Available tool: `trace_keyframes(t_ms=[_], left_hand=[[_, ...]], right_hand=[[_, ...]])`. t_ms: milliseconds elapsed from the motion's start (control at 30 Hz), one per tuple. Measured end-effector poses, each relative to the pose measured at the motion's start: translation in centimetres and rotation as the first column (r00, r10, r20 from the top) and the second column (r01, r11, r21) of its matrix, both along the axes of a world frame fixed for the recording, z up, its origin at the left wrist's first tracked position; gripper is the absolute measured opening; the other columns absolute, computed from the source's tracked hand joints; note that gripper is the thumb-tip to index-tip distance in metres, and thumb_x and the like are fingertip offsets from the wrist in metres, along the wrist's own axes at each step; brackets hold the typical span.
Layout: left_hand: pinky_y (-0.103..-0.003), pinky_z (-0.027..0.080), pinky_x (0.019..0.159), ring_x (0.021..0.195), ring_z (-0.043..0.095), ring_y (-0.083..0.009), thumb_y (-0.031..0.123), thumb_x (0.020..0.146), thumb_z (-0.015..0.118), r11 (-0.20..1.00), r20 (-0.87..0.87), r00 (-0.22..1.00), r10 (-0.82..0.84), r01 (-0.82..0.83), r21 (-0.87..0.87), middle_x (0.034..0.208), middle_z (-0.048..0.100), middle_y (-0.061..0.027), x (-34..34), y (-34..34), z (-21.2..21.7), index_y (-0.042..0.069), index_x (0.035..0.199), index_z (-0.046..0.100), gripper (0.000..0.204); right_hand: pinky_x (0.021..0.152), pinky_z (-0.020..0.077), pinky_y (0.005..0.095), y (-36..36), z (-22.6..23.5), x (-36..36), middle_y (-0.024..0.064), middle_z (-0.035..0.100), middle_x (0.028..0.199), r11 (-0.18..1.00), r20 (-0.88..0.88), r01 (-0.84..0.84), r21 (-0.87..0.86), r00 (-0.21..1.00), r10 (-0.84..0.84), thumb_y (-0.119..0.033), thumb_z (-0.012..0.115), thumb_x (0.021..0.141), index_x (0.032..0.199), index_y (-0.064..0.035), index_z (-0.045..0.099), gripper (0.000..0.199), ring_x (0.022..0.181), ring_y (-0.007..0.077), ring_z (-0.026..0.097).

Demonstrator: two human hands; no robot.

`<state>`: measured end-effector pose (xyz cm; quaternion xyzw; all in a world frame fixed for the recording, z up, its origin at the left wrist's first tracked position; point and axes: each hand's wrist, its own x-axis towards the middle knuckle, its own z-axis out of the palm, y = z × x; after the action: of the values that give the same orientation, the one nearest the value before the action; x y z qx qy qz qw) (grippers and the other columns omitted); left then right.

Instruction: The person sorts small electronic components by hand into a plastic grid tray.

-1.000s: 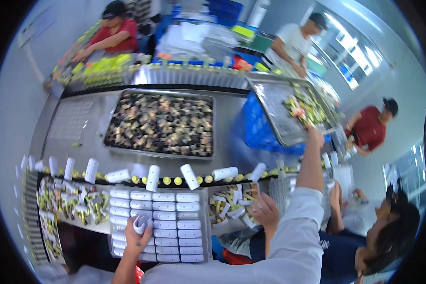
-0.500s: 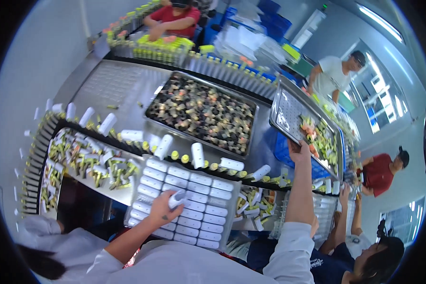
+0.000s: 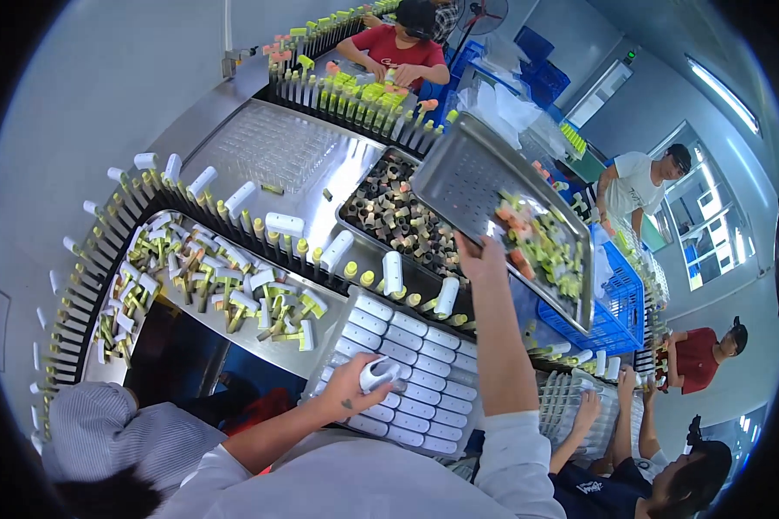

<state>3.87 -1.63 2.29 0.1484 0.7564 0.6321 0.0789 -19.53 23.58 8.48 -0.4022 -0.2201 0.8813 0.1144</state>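
Note:
My left hand (image 3: 355, 387) is closed around a white rounded plastic piece (image 3: 377, 374). It is over a clear tray (image 3: 355, 297) filled with rows of white oval plastic pieces (image 3: 422, 381). My right hand (image 3: 485, 259) grips the near edge of a perforated metal tray (image 3: 463, 169), which is held up and tilted. Yellow-green and orange plastic pieces (image 3: 550, 251) lie heaped toward its right end. Beneath its left part is a wide metal tray (image 3: 363, 180) of small dark and clear ring-like pieces (image 3: 404, 208), partly hidden.
A curved conveyor line (image 3: 268, 246) carries upright holders, some topped with white pieces. White-and-green parts (image 3: 234, 281) lie loose at left. A blue crate (image 3: 621, 290) stands under the perforated tray's right side. A co-worker's hand (image 3: 587, 408) is close on the right; other people sit around the line.
The perforated tray in my right hand has moved left and now overlaps the wide tray of dark pieces. The view has shifted; my left hand still holds the white piece.

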Motion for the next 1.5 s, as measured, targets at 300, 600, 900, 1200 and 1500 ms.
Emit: trace_keyframes(t_ms=[300,600,900,1200,1500], left_hand=[[-0.032,0.051,0.072,0.082,0.066,-0.021,0.018,0.075,0.076,0.981,-0.037,0.98,0.193,-0.194,-0.021,0.09,0.065,-0.0138,-1.1,-6.8,0.2,0.001,0.11,0.049,0.048],[-0.032,0.053,0.072,0.079,0.067,-0.0211,0.02,0.076,0.075,0.922,0.05,0.921,0.386,-0.387,0.017,0.089,0.067,-0.014,-1.2,-10.8,-2.1,-0.002,0.106,0.049,0.046],[-0.032,0.054,0.064,0.072,0.067,-0.0256,0.018,0.069,0.08,0.874,-0.18,0.881,0.436,-0.368,0.317,0.086,0.068,-0.0128,0.8,-12.9,-6.3,0.005,0.08,0.065,0.023],[-0.032,0.05,0.062,0.074,0.064,-0.0264,0.019,0.076,0.074,0.905,-0.165,0.899,0.407,-0.371,0.209,0.092,0.063,-0.0187,0.8,-15.9,-10.8,0.004,0.099,0.05,0.036],[-0.03,0.048,0.077,0.09,0.061,-0.0256,0.028,0.083,0.069,0.853,0.032,0.859,0.511,-0.511,0.103,0.112,0.057,-0.0207,3.0,-17.4,-11.6,0.004,0.114,0.046,0.045]], right_hand=[[0.092,0.05,0.0509,-7.5,-7.1,-8.8,0.0186,0.061,0.115,0.987,0.095,-0.147,-0.07,0.984,0.154,-0.012,0.031,0.097,0.117,0.0013,0.052,0.032,0.106,0.0355,0.06],[0.088,0.0529,0.0455,-8.0,-14.5,-11.7,0.0173,0.064,0.107,0.961,0.311,-0.273,-0.031,0.911,0.269,-0.016,0.039,0.096,0.113,0.0024,0.056,0.03,0.1,0.0344,0.062],[0.078,0.0507,0.0346,-24.6,-7.0,-16.8,0.0156,0.068,0.095,-0.632,0.619,-0.101,0.768,0.371,0.693,-0.028,0.061,0.086,0.112,0.0014,0.058,0.039,0.089,0.029,0.066],[0.08,0.0529,0.0406,-39.8,-22.8,-24.7,0.0232,0.059,0.109,-0.918,0.952,0.318,0.238,0.109,0.285,-0.007,0.054,0.083,0.115,0.0046,0.048,0.035,0.094,0.038,0.064],[0.078,0.052,0.0452,-41.8,-22.0,-25.3,0.027,0.064,0.09,-0.881,0.849,0.094,0.464,0.234,0.473,-0.031,0.055,0.083,0.107,0.0104,0.054,0.048,0.086,0.0391,0.065]])
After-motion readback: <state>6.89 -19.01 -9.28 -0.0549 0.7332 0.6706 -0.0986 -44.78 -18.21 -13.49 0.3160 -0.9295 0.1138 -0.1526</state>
